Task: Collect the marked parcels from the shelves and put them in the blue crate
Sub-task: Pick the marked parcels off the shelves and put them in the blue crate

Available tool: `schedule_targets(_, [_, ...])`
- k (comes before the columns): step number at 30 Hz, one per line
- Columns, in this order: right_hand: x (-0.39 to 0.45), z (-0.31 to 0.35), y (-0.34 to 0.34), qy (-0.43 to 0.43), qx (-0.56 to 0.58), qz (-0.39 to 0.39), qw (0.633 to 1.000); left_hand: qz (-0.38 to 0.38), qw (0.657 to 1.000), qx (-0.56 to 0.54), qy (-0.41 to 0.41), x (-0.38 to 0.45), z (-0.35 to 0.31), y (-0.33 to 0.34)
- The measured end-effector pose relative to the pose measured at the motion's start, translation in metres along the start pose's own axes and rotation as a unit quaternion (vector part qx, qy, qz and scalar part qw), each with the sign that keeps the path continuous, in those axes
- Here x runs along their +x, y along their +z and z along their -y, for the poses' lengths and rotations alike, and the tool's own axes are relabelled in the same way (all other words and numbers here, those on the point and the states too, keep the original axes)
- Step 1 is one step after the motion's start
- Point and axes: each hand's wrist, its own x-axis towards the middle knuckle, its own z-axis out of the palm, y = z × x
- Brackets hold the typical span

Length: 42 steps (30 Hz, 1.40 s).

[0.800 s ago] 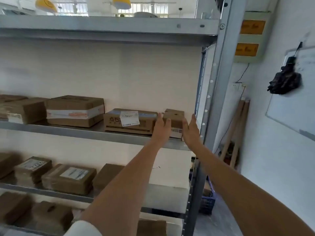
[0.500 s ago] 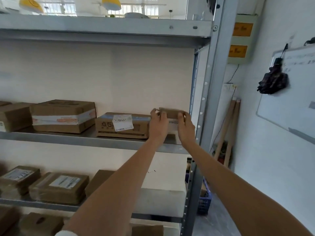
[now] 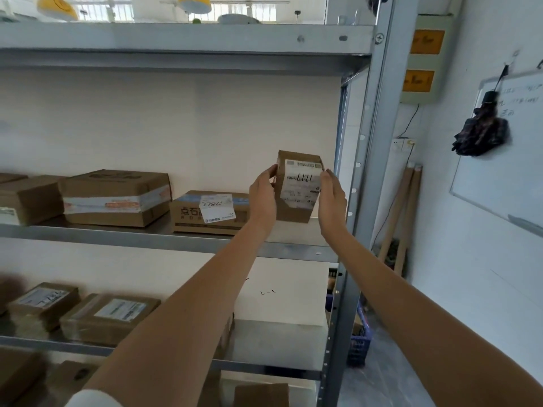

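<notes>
A small brown cardboard parcel (image 3: 298, 188) with a white shipping label and dark handwriting is held upright above the right end of the middle shelf (image 3: 164, 240). My left hand (image 3: 263, 198) grips its left side and my right hand (image 3: 332, 198) grips its right side. The label faces me. A corner of the blue crate (image 3: 360, 340) shows on the floor behind the shelf's right post.
More brown parcels lie on the middle shelf: a flat one with a white tag (image 3: 210, 212) and a taped one (image 3: 116, 198). Labelled parcels (image 3: 110, 317) sit on the lower shelf. The grey steel post (image 3: 360, 201) stands right of my hands. A whiteboard (image 3: 499, 160) hangs on the right wall.
Both hands closed on the small parcel, lifted it off the shelf and tipped it up so its label faces me.
</notes>
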Motion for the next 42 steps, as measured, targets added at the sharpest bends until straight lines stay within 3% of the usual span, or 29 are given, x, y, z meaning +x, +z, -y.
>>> schedule_targets(3, [0.002,0.002,-0.001,0.019,0.033,-0.018,0.999,-0.004,1.000,0.010,-0.016,0.000,0.003,-0.003])
schedule_targets(14, [0.004,-0.003,-0.005,-0.003,-0.032,-0.005,0.999,0.002,0.998,0.004,-0.065,-0.005,0.003,0.004])
schedule_targets(25, [0.000,-0.035,-0.009,0.133,-0.131,0.022,0.982,0.073,0.981,0.156,-0.089,-0.018,0.027,0.002])
schedule_targets(31, [-0.009,-0.045,-0.006,0.150,-0.129,0.055,0.979,0.102,0.979,0.123,-0.123,-0.030,0.032,-0.001])
schedule_targets(34, [-0.016,-0.050,-0.002,0.033,-0.222,0.018,0.974,0.083,0.988,0.125,-0.040,-0.042,0.033,-0.002])
schedule_targets(38, [-0.035,-0.038,0.015,-0.302,-0.307,-0.015,0.903,0.013,0.969,0.197,0.152,-0.042,0.029,-0.029])
schedule_targets(40, [-0.045,-0.033,0.040,-0.340,-0.269,0.022,0.901,-0.032,0.959,0.220,0.175,-0.034,0.021,-0.055])
schedule_targets(42, [-0.057,-0.032,0.065,-0.285,-0.221,0.072,0.930,-0.102,0.947,0.244,0.184,-0.025,0.017,-0.090])
